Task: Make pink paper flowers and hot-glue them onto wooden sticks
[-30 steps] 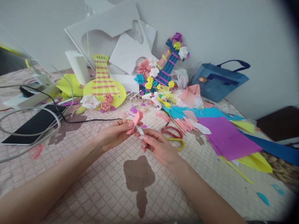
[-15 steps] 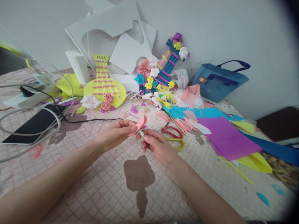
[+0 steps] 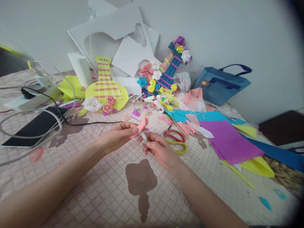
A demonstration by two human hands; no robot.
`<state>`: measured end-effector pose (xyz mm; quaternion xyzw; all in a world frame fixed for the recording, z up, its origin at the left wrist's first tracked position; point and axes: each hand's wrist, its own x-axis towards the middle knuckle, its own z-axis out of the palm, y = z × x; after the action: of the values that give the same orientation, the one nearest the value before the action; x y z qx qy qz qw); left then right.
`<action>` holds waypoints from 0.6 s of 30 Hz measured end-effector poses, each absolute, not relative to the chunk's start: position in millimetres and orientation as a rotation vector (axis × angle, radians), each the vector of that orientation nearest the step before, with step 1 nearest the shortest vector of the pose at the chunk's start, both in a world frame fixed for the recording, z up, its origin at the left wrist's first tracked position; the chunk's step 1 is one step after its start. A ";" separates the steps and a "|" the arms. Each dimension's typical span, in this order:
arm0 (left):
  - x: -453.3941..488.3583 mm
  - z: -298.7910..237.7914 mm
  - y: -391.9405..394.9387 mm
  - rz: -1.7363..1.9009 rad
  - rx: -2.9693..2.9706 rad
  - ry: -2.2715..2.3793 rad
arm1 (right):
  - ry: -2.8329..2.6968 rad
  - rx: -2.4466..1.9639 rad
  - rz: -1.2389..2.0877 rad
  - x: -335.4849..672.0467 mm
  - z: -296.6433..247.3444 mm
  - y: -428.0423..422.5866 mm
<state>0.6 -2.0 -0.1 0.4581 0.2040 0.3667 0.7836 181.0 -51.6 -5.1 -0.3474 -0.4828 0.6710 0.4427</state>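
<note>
My left hand (image 3: pixel 123 131) pinches a narrow folded strip of pink paper (image 3: pixel 143 123) between thumb and fingers; the strip's upper end fans into layers. Close beside it, my right hand (image 3: pixel 158 147) has its fingers closed on a small whitish, curved piece (image 3: pixel 143 136) at the lower edge of the pink paper. Its exact kind is too small to make out. Just beyond the right hand lie scissors (image 3: pixel 177 135) with red and yellow handles on the table, their blades mostly hidden by the hand.
A white glue gun (image 3: pixel 155 102) lies behind the hands. A yellow paper guitar (image 3: pixel 106 88) and a blue one with paper flowers (image 3: pixel 171 71) lean at the back. Purple paper (image 3: pixel 231 139) and a blue bag (image 3: pixel 220 83) are right; a black tablet-like slab (image 3: pixel 35 126) and cables are left.
The fingers of my right hand have shifted slightly, and more of the whitish piece shows, curving. My left hand keeps the pink paper almost still. The view has moved a little.
</note>
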 end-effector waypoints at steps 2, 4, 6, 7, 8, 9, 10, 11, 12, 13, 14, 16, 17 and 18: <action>0.1 -1.1 -1.7 0.796 0.991 0.446 | -1.175 -0.859 1.670 181.4 -4.3 -51.3; 0.0 -1.6 -1.9 0.796 1.002 0.438 | -1.145 -0.863 1.669 181.4 -4.4 -51.0; 0.0 -1.3 -2.5 0.791 1.012 0.422 | -1.128 -0.865 1.668 181.5 -5.2 -50.9; 0.0 -1.0 -2.7 0.787 1.015 0.415 | -1.130 -0.863 1.668 181.7 -5.7 -50.9; 0.0 -0.6 -2.9 0.784 1.014 0.410 | -1.138 -0.857 1.667 181.8 -6.3 -50.9; 0.0 -0.2 -3.0 0.783 1.011 0.407 | -1.149 -0.851 1.666 181.9 -6.9 -50.9; -0.2 0.2 -3.0 0.781 1.008 0.407 | -1.160 -0.845 1.663 182.0 -7.5 -51.0; -0.4 0.5 -3.0 0.778 1.007 0.409 | -1.168 -0.840 1.659 182.0 -8.1 -51.0; -0.7 0.7 -2.9 0.774 1.007 0.409 | -1.170 -0.838 1.655 181.9 -8.8 -51.0; -1.0 0.8 -2.7 0.770 1.008 0.410 | -1.167 -0.839 1.653 181.7 -9.5 -51.0; -1.4 0.8 -2.6 0.765 1.008 0.410 | -1.163 -0.841 1.653 181.5 -10.0 -50.9; -2.0 0.7 -2.3 0.763 1.002 0.406 | -1.154 -0.847 1.657 181.0 -10.5 -50.9; -2.3 0.6 -2.0 0.765 0.995 0.403 | -1.148 -0.848 1.661 180.8 -10.3 -51.0; -2.5 0.6 -1.7 0.765 0.988 0.401 | -1.144 -0.845 1.667 180.8 -9.7 -51.2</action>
<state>-2.5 -1.7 0.6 0.4593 0.1863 0.3556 0.7924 180.8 -51.2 -9.7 -0.3429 -0.4642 0.6765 0.4575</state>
